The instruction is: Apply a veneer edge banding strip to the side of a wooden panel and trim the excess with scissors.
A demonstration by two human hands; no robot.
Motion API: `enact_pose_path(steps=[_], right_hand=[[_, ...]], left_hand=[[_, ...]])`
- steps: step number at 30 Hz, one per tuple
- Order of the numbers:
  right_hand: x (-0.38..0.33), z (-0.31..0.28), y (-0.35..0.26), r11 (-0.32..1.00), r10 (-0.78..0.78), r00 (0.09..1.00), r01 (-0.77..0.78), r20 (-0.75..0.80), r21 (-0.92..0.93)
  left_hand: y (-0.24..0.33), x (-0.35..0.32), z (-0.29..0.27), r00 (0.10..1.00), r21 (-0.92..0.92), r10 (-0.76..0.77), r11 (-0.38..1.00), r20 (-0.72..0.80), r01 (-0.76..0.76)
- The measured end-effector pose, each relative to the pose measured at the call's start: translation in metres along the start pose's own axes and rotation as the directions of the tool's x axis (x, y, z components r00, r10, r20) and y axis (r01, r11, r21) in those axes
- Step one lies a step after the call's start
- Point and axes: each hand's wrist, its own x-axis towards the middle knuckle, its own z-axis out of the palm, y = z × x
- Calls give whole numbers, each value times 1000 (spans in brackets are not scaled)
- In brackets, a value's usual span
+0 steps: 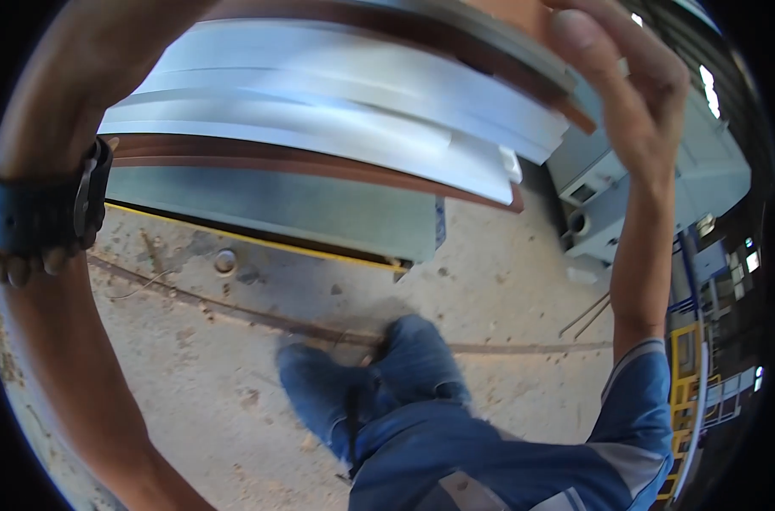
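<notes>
Across the top runs a long brown, grey-edged board (489,64), blurred and partly cut off by the frame. My right hand (639,72) is closed on it near its right end, thumb over the near side. At the upper left my left hand (119,60) reaches toward the same board, a dark watch band on its wrist; its fingers are out of the frame. Below the board lie several long white-silver panels (319,123). Under these is a brown strip (319,169), its right end sticking out past the panels.
The stack rests on a grey-green bench (319,209) with a yellow lower edge. A grey machine cabinet (694,196) stands at the right, near yellow railings (684,366). On the dusty concrete floor are a small round cup-like object (225,262), thin rods (587,315) and a long groove (293,324).
</notes>
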Motion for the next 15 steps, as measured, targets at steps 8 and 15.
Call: enact_pose_path(steps=[8,15], right_hand=[[28,-3,-9,982,-116,989,128,93,-136],[47,33,-29,992,-101,987,109,127,-56]], left_hand=[[3,-2,-12,995,-238,97,966,-30,-102],[-50,0,-9,964,-451,264,862,12,-231]])
